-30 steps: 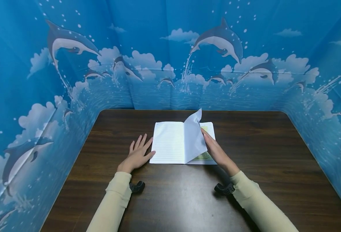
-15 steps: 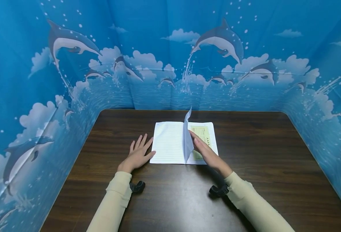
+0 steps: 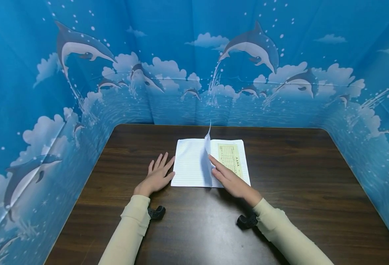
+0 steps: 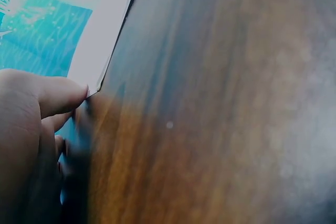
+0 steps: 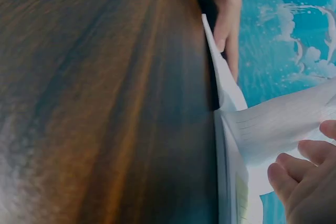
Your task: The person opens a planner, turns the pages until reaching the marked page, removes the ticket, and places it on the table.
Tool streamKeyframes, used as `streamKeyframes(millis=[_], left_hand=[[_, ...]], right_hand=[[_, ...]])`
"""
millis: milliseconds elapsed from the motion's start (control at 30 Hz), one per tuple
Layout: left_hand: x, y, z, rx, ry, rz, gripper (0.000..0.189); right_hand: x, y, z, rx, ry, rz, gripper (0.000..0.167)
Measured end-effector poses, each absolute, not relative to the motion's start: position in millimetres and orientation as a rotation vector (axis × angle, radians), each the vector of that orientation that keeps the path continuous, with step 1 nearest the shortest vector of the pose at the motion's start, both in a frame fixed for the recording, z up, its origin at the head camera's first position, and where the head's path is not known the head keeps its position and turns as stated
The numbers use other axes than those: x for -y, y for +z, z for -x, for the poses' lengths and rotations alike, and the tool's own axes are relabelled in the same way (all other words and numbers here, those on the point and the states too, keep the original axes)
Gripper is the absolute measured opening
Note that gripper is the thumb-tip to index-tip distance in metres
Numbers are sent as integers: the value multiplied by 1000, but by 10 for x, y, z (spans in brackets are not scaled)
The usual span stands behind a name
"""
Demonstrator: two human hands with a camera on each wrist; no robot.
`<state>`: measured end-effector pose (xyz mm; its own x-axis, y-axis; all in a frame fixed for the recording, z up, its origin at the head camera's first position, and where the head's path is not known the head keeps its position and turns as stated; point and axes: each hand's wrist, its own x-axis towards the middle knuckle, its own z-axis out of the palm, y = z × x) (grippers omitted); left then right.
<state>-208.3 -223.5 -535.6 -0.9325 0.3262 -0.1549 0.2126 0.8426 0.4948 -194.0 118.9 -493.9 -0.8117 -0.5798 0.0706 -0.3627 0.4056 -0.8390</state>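
An open notebook (image 3: pixel 190 165) with lined white pages lies on the dark wooden table. One page (image 3: pixel 208 144) stands nearly upright at the middle fold. My right hand (image 3: pixel 232 181), fingers extended, is at the right face of that page; in the right wrist view the fingertips (image 5: pixel 287 167) are against or very near the paper. A yellow-green printed panel (image 3: pixel 230 158) shows on the right-hand page, partly behind the hand. My left hand (image 3: pixel 154 179) rests spread on the table, its thumb and fingertips at the notebook's left edge.
The wooden table (image 3: pixel 297 184) extends around the notebook on all sides. A blue curtain (image 3: pixel 194 66) printed with dolphins hangs behind the table and along its sides. Black wrist straps (image 3: pixel 247 221) sit on both wrists.
The right hand has moved left, pushing the page from leaning over the right side to nearly upright. More of the printed panel is uncovered. My left hand has stayed almost still.
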Motion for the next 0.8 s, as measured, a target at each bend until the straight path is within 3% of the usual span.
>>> streamKeyframes(millis=[800], left_hand=[[2182,-5221,2043,-2730,844,-361,61]], right_hand=[[-1058,-5066,1867,-2532,-847,1072,66]])
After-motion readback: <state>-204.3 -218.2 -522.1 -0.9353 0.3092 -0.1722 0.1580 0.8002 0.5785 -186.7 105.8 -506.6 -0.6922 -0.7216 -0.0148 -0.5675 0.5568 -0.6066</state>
